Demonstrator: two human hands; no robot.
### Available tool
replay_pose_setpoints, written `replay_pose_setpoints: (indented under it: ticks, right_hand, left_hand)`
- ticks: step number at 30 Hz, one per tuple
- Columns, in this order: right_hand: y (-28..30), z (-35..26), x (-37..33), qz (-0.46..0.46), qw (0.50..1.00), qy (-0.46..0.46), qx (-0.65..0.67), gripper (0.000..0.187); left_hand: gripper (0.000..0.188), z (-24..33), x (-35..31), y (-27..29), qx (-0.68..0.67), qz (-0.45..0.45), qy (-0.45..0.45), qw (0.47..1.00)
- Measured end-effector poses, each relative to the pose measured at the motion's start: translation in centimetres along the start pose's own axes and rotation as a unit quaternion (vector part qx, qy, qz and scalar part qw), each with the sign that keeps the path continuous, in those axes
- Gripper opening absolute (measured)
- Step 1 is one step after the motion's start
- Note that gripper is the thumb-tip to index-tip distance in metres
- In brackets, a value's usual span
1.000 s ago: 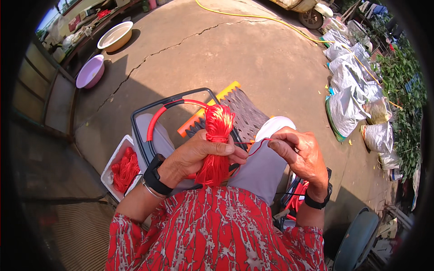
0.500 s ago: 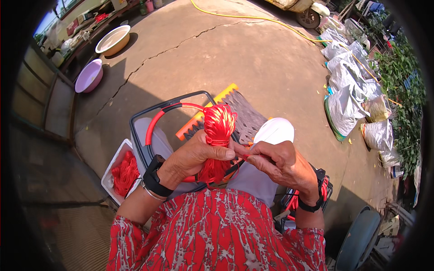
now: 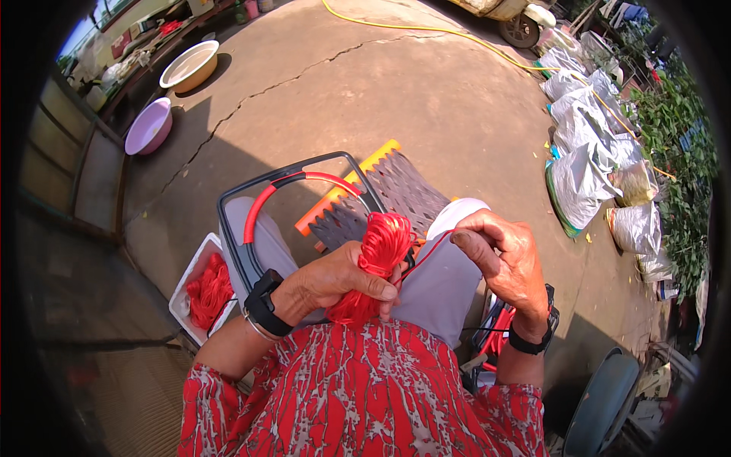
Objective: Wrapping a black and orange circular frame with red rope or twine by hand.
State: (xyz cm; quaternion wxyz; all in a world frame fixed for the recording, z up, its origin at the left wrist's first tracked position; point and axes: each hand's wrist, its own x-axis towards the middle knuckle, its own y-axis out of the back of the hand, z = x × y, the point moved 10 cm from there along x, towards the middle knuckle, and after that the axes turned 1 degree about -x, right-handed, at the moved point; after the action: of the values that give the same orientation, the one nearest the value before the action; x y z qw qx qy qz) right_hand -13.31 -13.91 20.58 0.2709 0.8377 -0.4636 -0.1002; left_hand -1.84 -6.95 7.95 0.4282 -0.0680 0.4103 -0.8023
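In front of my body, my left hand [image 3: 343, 278] is wrapped round the middle of a bundle of shiny red cord [image 3: 386, 238]. The bundle's looped top sticks out above the fist and its lower end below. A single red strand [image 3: 432, 253] runs from the bundle up to my right hand [image 3: 506, 255], whose thumb and forefinger pinch it over my right thigh. Across my lap lies a black frame [image 3: 263, 177] with a red-and-black curved tube [image 3: 261, 211]. Beyond my knees is a grey slatted piece [image 3: 400, 190] with an orange-yellow bar [image 3: 339, 194].
A white box [image 3: 177, 305] of red cord bundles stands at my left, and more red cord [image 3: 496, 343] sits by my right hip. Purple [image 3: 148, 128] and cream [image 3: 188, 68] basins are at far left. White sacks [image 3: 582, 183] line the right side, and a yellow hose [image 3: 426, 29] crosses the ground.
My right hand has moved right and up, away from the bundle, drawing the strand out. My left hand has shifted slightly, and the bundle's top has come lower.
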Motion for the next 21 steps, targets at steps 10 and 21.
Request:
replay_pose_setpoints:
  ticks: [10, 21]
  right_hand:
    - [-4.2, -4.3, 2.1, -0.083, 0.978, 0.187, 0.048, 0.013]
    - [-11.0, 8.3, 0.4, -0.213, 0.968, -0.022, 0.133, 0.021]
  left_hand:
    - [0.021, -3.3, 1.3, -1.4, 0.091, -0.030, 0.095, 0.991]
    - [0.024, 2.2, -1.4, 1.7, 0.247, 0.128, 0.023, 0.960]
